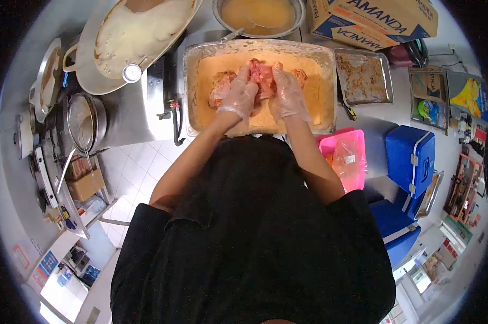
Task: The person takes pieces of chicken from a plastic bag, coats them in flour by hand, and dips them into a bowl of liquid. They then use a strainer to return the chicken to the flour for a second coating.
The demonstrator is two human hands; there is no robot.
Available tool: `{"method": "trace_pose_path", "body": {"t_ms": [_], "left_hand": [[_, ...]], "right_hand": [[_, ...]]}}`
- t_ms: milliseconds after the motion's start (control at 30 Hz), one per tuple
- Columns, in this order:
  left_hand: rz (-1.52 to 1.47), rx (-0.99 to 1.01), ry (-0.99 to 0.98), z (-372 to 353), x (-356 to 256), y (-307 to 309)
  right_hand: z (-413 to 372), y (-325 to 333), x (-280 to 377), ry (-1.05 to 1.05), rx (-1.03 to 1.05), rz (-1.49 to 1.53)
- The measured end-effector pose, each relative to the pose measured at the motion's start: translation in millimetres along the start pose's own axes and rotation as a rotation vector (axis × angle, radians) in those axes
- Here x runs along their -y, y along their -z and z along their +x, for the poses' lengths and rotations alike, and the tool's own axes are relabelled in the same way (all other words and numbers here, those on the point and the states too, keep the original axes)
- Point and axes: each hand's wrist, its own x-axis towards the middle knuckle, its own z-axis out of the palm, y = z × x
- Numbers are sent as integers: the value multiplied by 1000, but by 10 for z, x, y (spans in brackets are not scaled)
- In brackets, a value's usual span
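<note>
While over the batter tray (189,81), left hand (238,98) and right hand (289,97) around chicken (263,75).

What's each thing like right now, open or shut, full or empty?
left hand: gloved, gripping chicken
right hand: gloved, gripping chicken
chicken: raw, in the flour
tray: holds orange flour
bowl: holds yellowish liquid, near full
cooler: shut

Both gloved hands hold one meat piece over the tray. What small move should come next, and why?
Probably lower the meat piece into the orange coating and turn it: the left hand and right hand grip it together, and its pink surface looks mostly uncoated.
</note>
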Motion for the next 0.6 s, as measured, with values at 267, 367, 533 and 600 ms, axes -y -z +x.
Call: {"method": "trace_pose_path", "body": {"t_ms": [267, 367, 533, 600], "left_hand": [[489, 30, -117, 171, 226, 11], [539, -39, -123, 175, 588, 217], [1002, 350, 271, 56, 1505, 607], [1123, 468, 360, 35, 1496, 528]], "right_hand": [[-206, 881, -1151, -671, -225, 201], [-316, 959, -1848, -524, 40, 55], [-186, 440, -2044, -103, 271, -819], [53, 268, -1634, -140, 417, -813]]}}
